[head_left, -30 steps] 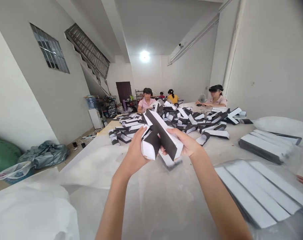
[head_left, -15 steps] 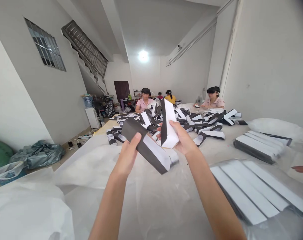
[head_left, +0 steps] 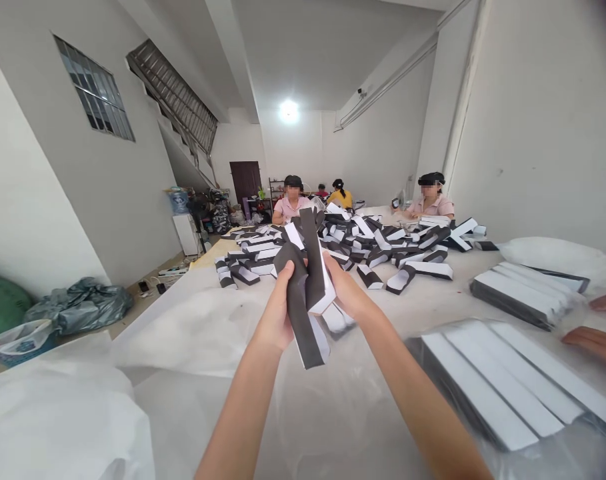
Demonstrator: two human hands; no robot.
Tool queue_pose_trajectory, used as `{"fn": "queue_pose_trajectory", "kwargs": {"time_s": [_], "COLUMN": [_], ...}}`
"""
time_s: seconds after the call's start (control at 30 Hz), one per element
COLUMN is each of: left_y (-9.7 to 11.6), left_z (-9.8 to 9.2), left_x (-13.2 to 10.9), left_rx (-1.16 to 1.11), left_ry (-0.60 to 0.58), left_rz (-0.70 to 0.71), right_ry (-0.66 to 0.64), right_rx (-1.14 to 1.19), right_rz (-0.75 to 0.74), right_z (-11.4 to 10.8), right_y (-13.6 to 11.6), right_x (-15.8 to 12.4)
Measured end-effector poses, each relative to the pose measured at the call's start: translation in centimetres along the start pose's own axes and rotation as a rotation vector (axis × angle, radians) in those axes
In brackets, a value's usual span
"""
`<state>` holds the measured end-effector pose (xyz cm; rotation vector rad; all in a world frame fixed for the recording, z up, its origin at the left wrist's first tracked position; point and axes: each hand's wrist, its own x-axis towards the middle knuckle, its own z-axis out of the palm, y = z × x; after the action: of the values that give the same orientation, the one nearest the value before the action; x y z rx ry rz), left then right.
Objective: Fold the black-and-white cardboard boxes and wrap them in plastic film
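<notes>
Head view down a long white-covered tabletop [head_left: 463, 300]: left hand [head_left: 279, 312] closed firmly around a long black-and-white folded card strip [head_left: 297, 310], its lower end hanging below the grip. Right hand [head_left: 345, 288] likewise closed, gripping a second such strip [head_left: 315, 270] upright and pressed against the first, both held in mid-air above the tabletop (neither resting on it). Just beyond, a heaped pile of matching strips [head_left: 373, 243]. Further right, flat rows of white-faced strips in clear plastic [head_left: 493, 380], and near them, at the picture's right edge, another person's hand [head_left: 595, 343].
</notes>
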<state>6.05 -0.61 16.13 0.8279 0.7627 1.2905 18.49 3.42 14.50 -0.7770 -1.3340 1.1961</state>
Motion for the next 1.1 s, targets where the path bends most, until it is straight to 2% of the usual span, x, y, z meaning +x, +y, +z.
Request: {"fn": "queue_pose_trajectory", "kwargs": {"time_s": [0.07, 0.2, 0.33, 0.5, 0.67, 0.9, 1.1], "left_y": [0.1, 0.1, 0.0, -0.3, -0.4, -0.7, -1.3], "left_z": [0.0, 0.1, 0.1, -0.2, -0.4, -0.8, -0.8], "left_x": [0.0, 0.3, 0.5, 1.0, 1.2, 1.4, 1.5], "left_rx": [-0.009, -0.034, -0.069, -0.085, -0.123, -0.07, -0.068], "left_ry": [0.025, 0.085, 0.093, 0.069, 0.104, 0.074, 0.124], "left_rz": [-0.004, 0.028, 0.093, 0.112, 0.117, 0.194, 0.234], "right_ry": [0.033, 0.23, 0.185, 0.176, 0.006, -0.085, -0.052], "right_rx": [-0.095, -0.208, -0.205, -0.276, -0.318, -0.441, -0.434], "right_rz": [-0.07, -0.249, -0.275, -0.374, -0.306, -0.179, -0.139], "right_z": [0.2, 0.3, -0.1, -0.1, 0.5, 0.3, 1.4], "right_y": [0.1, 0.1, -0.1, -0.5, -1.4, -2.1, -1.8], "right_x": [-0.1, 0.0, 0.0, -0.4, -1.2, -2.1, -2.8]}}
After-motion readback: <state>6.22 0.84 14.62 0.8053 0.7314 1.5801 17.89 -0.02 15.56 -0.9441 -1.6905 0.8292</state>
